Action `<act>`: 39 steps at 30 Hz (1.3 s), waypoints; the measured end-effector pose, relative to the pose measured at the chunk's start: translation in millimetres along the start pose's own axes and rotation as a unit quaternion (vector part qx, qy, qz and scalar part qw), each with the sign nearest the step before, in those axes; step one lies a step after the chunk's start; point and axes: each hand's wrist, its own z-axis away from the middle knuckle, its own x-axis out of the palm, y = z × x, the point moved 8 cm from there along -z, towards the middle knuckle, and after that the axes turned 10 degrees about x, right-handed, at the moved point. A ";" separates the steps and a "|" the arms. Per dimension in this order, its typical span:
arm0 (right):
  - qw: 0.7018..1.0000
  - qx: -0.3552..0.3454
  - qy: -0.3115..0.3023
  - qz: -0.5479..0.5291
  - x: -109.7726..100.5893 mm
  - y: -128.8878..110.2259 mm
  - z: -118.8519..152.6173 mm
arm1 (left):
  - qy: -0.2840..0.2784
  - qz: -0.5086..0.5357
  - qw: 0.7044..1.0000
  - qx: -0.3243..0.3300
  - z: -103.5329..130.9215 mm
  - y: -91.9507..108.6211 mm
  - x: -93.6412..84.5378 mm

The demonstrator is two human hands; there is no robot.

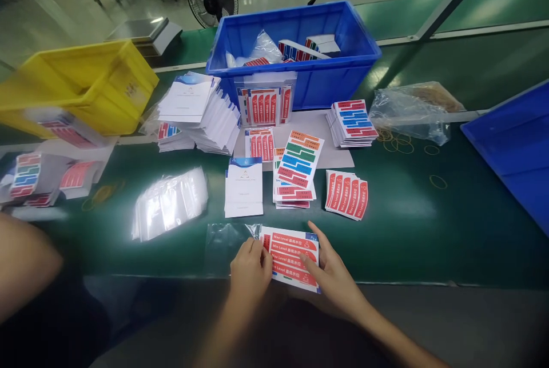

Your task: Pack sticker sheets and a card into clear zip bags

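My right hand [337, 279] grips a small set of label sheets [291, 256], the top one printed with red strips, thumb on the face and fingers along the right edge. At the left end of the sheets my left hand [252, 265] is closed in a pinch on the mouth of a clear plastic bag [221, 248] lying flat at the table's front edge. Whether the sheets' left end sits inside the bag is hard to make out. Beyond my hands lie a pile of white booklets [244, 191], multicoloured label sheets [300, 159] and a fanned pile of red label sheets [346, 195].
Clear bags [171, 202] lie stacked at left, below a tall booklet stack [201, 108]. Behind stands a blue bin [295, 79]; a yellow bin [124, 88] is at far left. Rubber bands [397, 142] are scattered at right. Another person's arm [26, 265] reaches in at left.
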 end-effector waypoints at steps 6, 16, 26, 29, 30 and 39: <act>0.993 0.027 -0.075 -0.084 9.3 -8.3 -6.0 | -0.005 0.013 1.000 0.012 -1.2 -1.5 -4.8; 0.996 -0.033 -0.037 0.078 7.9 -11.6 -19.3 | -0.003 0.043 0.997 0.059 -2.8 2.5 -2.8; 0.984 -0.084 -0.083 0.135 49.7 -24.4 -12.9 | 0.040 0.138 0.989 0.042 -1.0 5.2 -24.7; 0.983 -0.149 -0.060 0.086 34.5 -46.5 -5.7 | 0.123 0.253 0.959 -0.042 1.5 -14.0 -56.5; 0.981 -0.167 -0.051 0.087 29.7 -53.0 -2.5 | 0.150 0.283 0.944 -0.074 3.9 -20.8 -67.6; 0.862 -0.388 -0.082 0.314 77.2 -94.9 42.2 | 0.319 0.371 0.857 -0.161 20.6 -32.3 -118.8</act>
